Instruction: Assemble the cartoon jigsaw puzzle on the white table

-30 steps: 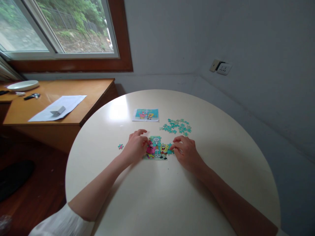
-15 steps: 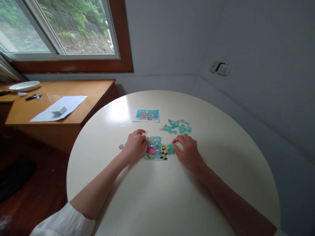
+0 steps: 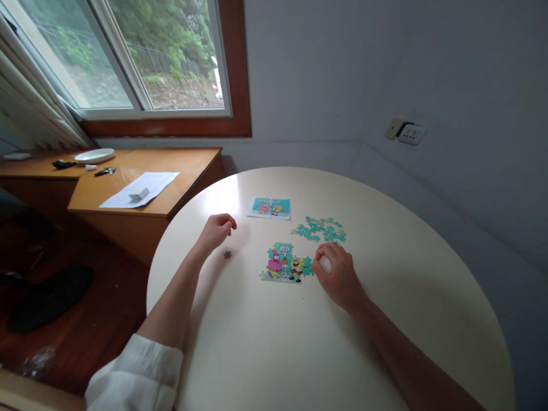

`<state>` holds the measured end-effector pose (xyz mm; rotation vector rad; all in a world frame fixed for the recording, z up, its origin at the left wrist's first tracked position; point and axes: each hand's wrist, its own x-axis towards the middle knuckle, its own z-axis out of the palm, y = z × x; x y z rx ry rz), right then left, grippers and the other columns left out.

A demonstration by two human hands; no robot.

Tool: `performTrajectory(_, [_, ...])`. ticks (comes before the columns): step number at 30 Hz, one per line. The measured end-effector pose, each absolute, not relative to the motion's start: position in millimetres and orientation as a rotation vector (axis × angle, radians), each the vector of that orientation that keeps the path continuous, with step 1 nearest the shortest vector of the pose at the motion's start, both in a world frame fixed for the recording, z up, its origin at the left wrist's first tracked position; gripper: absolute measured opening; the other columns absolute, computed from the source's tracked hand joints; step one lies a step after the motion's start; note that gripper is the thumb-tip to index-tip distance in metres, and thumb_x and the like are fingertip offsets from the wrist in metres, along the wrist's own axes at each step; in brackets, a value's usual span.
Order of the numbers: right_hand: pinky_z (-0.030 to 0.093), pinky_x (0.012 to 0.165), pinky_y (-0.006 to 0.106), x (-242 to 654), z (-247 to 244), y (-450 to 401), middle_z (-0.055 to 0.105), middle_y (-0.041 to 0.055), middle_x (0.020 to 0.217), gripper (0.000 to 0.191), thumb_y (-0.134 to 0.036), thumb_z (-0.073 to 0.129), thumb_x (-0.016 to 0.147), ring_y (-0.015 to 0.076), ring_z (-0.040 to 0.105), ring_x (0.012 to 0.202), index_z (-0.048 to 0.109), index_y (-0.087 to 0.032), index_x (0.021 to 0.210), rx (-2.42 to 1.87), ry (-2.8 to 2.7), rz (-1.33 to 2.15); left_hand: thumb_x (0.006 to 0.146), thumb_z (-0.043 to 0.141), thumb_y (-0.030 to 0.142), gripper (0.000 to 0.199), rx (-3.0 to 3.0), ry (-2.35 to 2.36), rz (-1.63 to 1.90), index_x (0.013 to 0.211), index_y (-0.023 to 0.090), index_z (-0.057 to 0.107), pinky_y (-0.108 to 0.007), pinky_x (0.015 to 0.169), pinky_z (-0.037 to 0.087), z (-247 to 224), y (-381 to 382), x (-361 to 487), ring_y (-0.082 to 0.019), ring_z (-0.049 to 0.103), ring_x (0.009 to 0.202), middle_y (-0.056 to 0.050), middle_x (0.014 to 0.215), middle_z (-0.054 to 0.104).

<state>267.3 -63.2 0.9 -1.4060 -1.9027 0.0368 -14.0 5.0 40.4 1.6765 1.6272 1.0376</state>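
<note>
A partly joined cartoon puzzle lies on the round white table, showing a pink, a pale and a yellow figure. At its right edge is my right hand, thumb and forefinger curled together; anything between them is too small to make out. My left hand hovers left of the puzzle, fingers bent inward, their tips partly hidden. Below it lies a small loose piece, red and green. Several loose teal pieces are spread behind my right hand. The picture card lies flat behind the puzzle.
At the left, a wooden desk bears a white paper with a small pale block, a white plate and dark small items. A window is above it. Wall sockets are at the right.
My left hand has moved left and away from the puzzle, uncovering its left side. My right hand stays by the right edge. The camera view has shifted, so the scene sits farther right.
</note>
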Motion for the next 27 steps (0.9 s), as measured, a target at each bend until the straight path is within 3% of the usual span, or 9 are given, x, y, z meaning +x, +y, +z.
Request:
performTrajectory(3, [0.033,0.073,0.032,268,0,-62,0.056,0.0023,0.077,0.005,-0.019,0.045,0.073,0.0192,0.052,0.08,0.044,-0.021,0.067,-1.418,-1.882,0.04,0.061,0.041,0.016,0.013,1.654,1.489,1.028,0.058,0.015,0.054,-0.021,0.045,0.028,41,4,-27,-0.008,0.038,0.045,0.004,0.045,0.043])
performTrajectory(6, [0.033,0.073,0.032,270,-1,-61,0.057,0.0023,0.078,0.006,-0.02,0.044,0.073,0.0193,0.052,0.08,0.045,-0.021,0.068,-1.444,-1.879,0.038,0.063,0.043,0.018,0.014,1.74,1.402,0.944,0.064,0.014,0.057,-0.021,0.048,0.031,39,4,-37,-0.007,0.04,0.049,0.001,0.058,0.053])
performTrajectory(10, [0.033,0.073,0.032,271,-3,-59,0.057,0.0023,0.078,0.006,-0.02,0.044,0.074,0.0196,0.052,0.081,0.045,-0.021,0.068,-1.473,-1.883,0.034,0.064,0.046,0.02,0.016,1.962,1.522,0.881,0.069,0.014,0.061,-0.023,0.057,0.036,35,5,-43,-0.011,0.048,0.06,-0.003,0.068,0.06])
performTrajectory(15, [0.034,0.073,0.033,273,-5,-57,0.057,0.0025,0.078,0.007,-0.021,0.045,0.074,0.0197,0.052,0.08,0.046,-0.021,0.067,-1.486,-1.88,0.026,0.067,0.053,0.031,0.022,2.054,1.601,0.621,0.075,0.014,0.064,-0.023,0.052,0.034,38,2,-47,-0.011,0.045,0.057,-0.002,0.068,0.058])
performTrajectory(23, [0.035,0.074,0.033,273,-5,-57,0.056,0.0027,0.076,0.007,-0.021,0.045,0.073,0.0196,0.052,0.079,0.046,-0.021,0.066,-1.472,-1.873,0.016,0.053,0.069,0.042,0.04,1.965,1.478,0.199,0.083,0.017,0.063,-0.023,0.055,0.037,41,1,-58,-0.013,0.05,0.061,-0.002,0.077,0.061])
performTrajectory(27, [0.035,0.073,0.033,274,-5,-56,0.056,0.0027,0.075,0.008,-0.021,0.044,0.073,0.0192,0.052,0.078,0.046,-0.021,0.066,-1.461,-1.868,0.015,0.053,0.068,0.037,0.032,1.963,1.522,0.129,0.078,0.018,0.064,-0.022,0.054,0.036,40,2,-57,-0.013,0.052,0.061,-0.002,0.076,0.061])
